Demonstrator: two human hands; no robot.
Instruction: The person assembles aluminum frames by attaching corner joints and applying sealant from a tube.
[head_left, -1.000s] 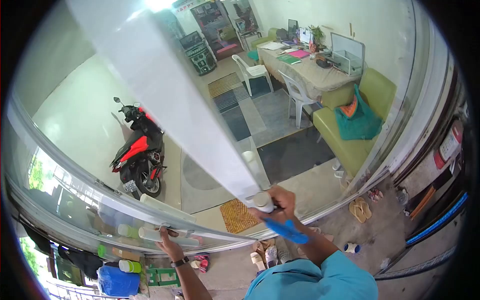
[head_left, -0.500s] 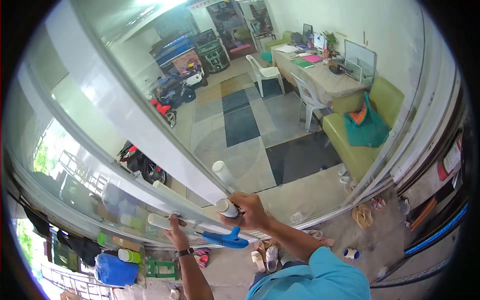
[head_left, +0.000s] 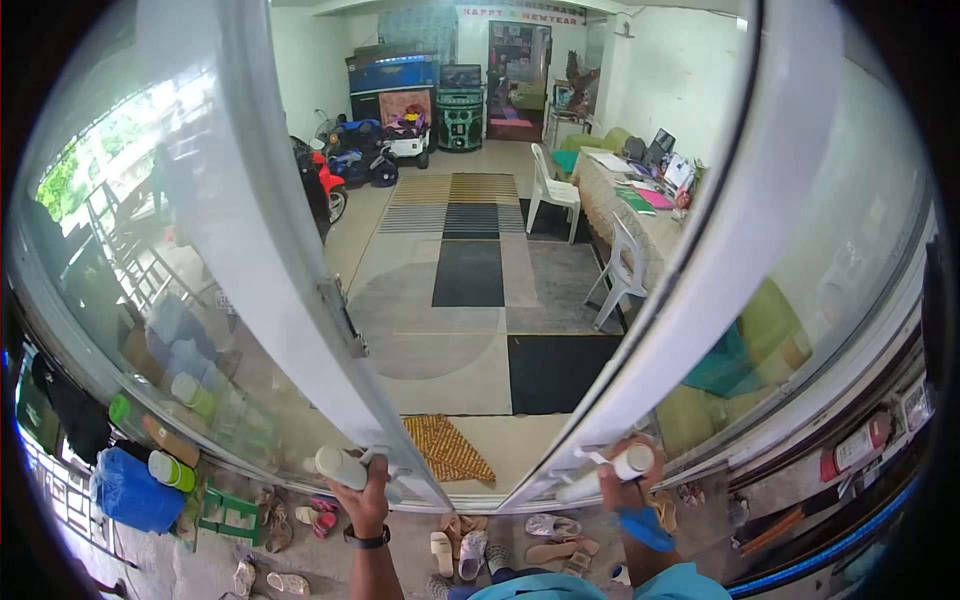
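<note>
Nearest you, sandals and slippers (head_left: 455, 548) lie scattered on the floor at your feet, just outside the doorway. Your left hand (head_left: 365, 497), a dark watch (head_left: 367, 540) on its wrist, is wrapped tight around the white tube handle (head_left: 345, 467) of the left glass door (head_left: 190, 300). Your right hand (head_left: 630, 485) is clenched around the matching white handle (head_left: 605, 473) on the right glass door (head_left: 800, 270), and the same fist pins a blue-handled tool (head_left: 643, 527) that hangs below your wrist. Both handles sit low on their frames, either side of the gap, and the two doors stand well apart with the room showing between them.

Just past the threshold lies an orange woven mat (head_left: 447, 449). Beyond it, a rug (head_left: 470, 290) of grey, cream and black blocks runs up the room. Right of it, white plastic chairs (head_left: 555, 192) stand by a cloth-covered desk (head_left: 640, 215) loaded with papers. Left, a red scooter (head_left: 325, 185) is parked near ride-on toys. At the far wall sits a blue cabinet (head_left: 392, 75), and above it a banner (head_left: 520, 13) reads "HAPPY NEW YEAR". The small labels lower right are too blurred to read.
</note>
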